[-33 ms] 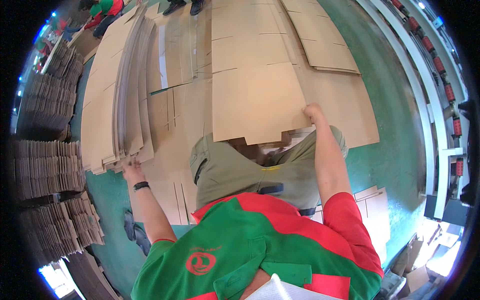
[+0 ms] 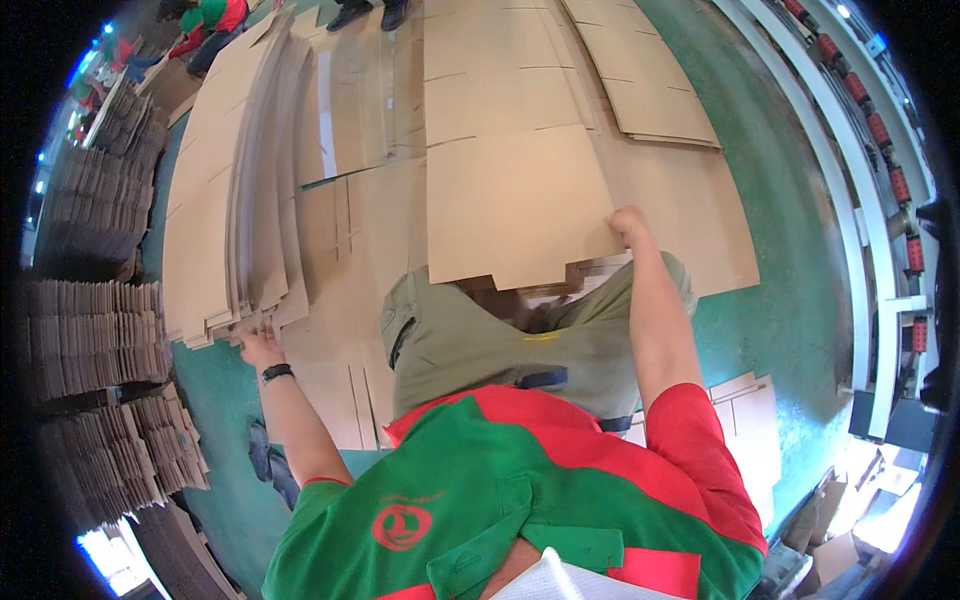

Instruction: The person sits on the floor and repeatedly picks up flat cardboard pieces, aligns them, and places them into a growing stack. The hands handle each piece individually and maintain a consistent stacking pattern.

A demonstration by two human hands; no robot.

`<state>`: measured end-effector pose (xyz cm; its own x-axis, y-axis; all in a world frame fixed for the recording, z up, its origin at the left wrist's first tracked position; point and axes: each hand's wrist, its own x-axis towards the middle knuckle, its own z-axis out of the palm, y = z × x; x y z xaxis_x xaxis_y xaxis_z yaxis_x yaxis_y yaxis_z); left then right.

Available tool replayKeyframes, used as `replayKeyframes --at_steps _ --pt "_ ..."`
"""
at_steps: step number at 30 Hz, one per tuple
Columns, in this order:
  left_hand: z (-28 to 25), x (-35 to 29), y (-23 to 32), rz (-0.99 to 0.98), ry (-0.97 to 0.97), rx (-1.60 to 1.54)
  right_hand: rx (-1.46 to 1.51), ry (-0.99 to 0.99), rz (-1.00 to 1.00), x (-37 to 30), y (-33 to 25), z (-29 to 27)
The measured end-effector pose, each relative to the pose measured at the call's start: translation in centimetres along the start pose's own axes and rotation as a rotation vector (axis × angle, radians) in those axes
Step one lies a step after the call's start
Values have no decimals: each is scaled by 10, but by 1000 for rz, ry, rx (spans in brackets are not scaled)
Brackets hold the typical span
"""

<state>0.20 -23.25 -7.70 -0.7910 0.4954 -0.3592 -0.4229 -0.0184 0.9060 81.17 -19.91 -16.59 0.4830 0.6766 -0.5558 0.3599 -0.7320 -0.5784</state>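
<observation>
Nothing shifting between the earlier frame and this one: both hands and the cardboard lying just as before.

Right hand (image 2: 628, 222) gripping the near right corner of a large flat cardboard sheet (image 2: 510, 195), fingers closed over its edge, arm stretched forward over the knee. Sheet lying flat ahead of the body, covering the front of the lap, long axis running away from the person toward the far end of the floor, notched flaps along its near edge. Sitting on top of more flat sheets (image 2: 660, 110) spread over the green floor (image 2: 790, 250).

Left hand (image 2: 258, 345) reaching out to the left, wristband (image 2: 277, 372) showing, fingers touching the near ends of a fanned stack of cardboard (image 2: 240, 200). Whether the fingers are pinching a sheet or only resting on the ends cannot be told. Stack running lengthwise away from the person, roughly parallel to the large sheet, well apart from it.

Hands held wide apart, one per pile. Right hand nearer the large sheet and already on it; left hand nearer the fanned stack. Large sheet lying ahead and slightly left of the right hand, so any pull coming along its long axis toward the body.

Bundled cardboard piles (image 2: 95, 330) standing at far left. Another person (image 2: 205, 20) in red and green partly visible at the top edge.
</observation>
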Motion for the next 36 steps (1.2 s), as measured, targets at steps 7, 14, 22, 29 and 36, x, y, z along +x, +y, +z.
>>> replayKeyframes --at_steps 7,14,22,29,36 --pt "-26 45 27 72 -157 129 -298 83 -24 -6 7 -18" --pt "-8 54 29 91 21 65 -102 143 80 39 26 -24" --pt "2 68 61 262 84 224 -507 547 -157 -63 -50 -15" --pt "29 96 94 96 136 246 -396 343 -483 -87 -56 2" --pt "63 108 102 -57 -17 500 -369 320 -469 -97 -57 3"
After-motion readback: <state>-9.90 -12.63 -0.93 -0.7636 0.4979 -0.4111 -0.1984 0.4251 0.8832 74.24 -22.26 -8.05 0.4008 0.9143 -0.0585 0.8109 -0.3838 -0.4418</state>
